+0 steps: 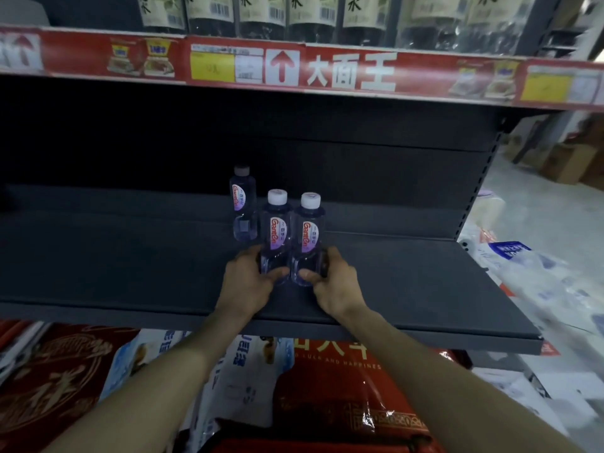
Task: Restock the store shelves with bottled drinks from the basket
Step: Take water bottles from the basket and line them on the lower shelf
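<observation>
Two small clear water bottles with white caps and purple-red labels stand side by side on the dark grey shelf point(130, 263). My left hand point(246, 282) grips the base of the left bottle point(276, 230). My right hand point(333, 286) grips the base of the right bottle point(307, 232). A third bottle of the same kind point(243, 204) stands alone just behind and to the left of them, untouched. The basket is mostly hidden; only a red edge point(327, 443) shows at the bottom between my forearms.
The shelf above carries a red price strip point(346, 71) and a row of dark bottles with pale labels point(310, 14). Red and white printed bags point(327, 380) lie below the shelf. Plastic-wrapped goods point(523, 266) and cardboard boxes point(568, 158) sit on the floor to the right.
</observation>
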### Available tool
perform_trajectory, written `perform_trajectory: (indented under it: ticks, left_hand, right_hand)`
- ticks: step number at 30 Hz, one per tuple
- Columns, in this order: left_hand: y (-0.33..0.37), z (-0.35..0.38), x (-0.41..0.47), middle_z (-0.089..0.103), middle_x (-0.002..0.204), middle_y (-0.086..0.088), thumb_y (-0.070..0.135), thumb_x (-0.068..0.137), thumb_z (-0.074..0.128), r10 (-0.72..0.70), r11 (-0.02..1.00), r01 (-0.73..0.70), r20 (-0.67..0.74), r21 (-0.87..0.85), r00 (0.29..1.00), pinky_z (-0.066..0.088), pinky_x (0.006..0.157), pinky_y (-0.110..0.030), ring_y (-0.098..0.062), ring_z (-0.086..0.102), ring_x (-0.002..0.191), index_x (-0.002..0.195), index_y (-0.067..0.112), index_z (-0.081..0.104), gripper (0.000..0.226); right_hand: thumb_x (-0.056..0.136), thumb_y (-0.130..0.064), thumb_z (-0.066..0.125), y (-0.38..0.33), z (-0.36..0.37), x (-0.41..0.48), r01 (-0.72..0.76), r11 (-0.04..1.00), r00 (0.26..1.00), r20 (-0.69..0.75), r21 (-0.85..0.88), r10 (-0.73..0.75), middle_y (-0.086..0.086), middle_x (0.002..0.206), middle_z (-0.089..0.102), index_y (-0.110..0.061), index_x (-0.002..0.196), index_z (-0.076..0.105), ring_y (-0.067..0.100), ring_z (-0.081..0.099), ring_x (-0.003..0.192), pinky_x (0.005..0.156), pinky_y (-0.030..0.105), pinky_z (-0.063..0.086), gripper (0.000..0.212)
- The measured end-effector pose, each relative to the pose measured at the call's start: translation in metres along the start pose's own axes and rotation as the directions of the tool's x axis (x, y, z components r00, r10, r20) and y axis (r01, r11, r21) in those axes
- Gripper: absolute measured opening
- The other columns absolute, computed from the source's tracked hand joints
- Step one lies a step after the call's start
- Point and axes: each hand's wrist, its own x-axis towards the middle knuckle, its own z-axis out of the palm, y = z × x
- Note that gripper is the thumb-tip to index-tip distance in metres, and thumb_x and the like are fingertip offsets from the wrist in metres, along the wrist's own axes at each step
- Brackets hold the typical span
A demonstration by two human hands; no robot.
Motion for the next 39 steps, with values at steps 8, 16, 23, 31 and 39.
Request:
perform_trajectory:
  ticks: [8,16,23,31,39]
  left_hand:
    - [-0.018,0.005,0.048,0.077,0.110,0.004,0.038,0.080,0.087,-0.035,0.999,0.035,0.001,0.006,0.999,0.058,0.096,-0.035,-0.016,0.072,0.103,0.122,0.027,0.069,0.048]
    - [-0.030,0.016,0.053,0.073,0.124,-0.001,0.038,0.095,0.070,0.030,0.996,-0.028,-0.019,0.086,0.999,0.051,0.098,-0.032,-0.027,0.066,0.117,0.136,0.021,0.057,0.046]
    - [-0.032,0.017,0.053,0.051,0.131,0.001,0.032,0.080,0.087,0.005,0.998,-0.011,-0.087,-0.059,0.996,0.048,0.106,-0.036,-0.019,0.057,0.121,0.138,0.023,0.044,0.073]
    - [-0.047,0.021,0.064,0.062,0.123,-0.002,0.030,0.080,0.085,0.011,1.000,-0.010,-0.060,0.008,0.998,0.055,0.099,-0.042,-0.017,0.065,0.108,0.131,0.023,0.051,0.061]
    - [-0.031,0.008,0.051,0.066,0.106,0.009,0.033,0.077,0.089,-0.091,0.995,0.089,-0.035,-0.046,0.995,0.055,0.097,-0.037,-0.018,0.068,0.104,0.127,0.022,0.053,0.062]
  right_hand:
    - [0.090,-0.041,0.075,0.000,0.021,0.048,-0.038,0.996,0.999,-0.017,-0.077,0.037,0.002,0.118,0.073,-0.022,0.126,0.058,0.025,0.068,0.111,0.099,0.040,0.055,0.044]
    - [0.095,-0.058,0.058,0.010,0.035,0.058,-0.066,0.960,0.998,-0.030,-0.271,0.060,0.012,0.126,0.058,-0.035,0.137,0.043,0.037,0.055,0.117,0.103,0.046,0.044,0.050]
    - [0.093,-0.061,0.059,0.009,0.033,0.055,-0.046,0.970,0.998,-0.051,-0.237,0.035,0.006,0.126,0.061,-0.028,0.136,0.047,0.030,0.052,0.124,0.105,0.044,0.042,0.056]
    - [0.086,-0.063,0.064,0.013,0.035,0.060,-0.067,0.956,0.997,-0.043,-0.286,0.057,0.006,0.127,0.059,-0.032,0.130,0.049,0.034,0.057,0.119,0.101,0.044,0.047,0.056]
    - [0.085,-0.065,0.065,0.007,0.027,0.053,-0.080,0.945,0.993,0.057,-0.316,0.103,0.008,0.135,0.055,-0.030,0.143,0.040,0.033,0.053,0.127,0.106,0.045,0.046,0.072]
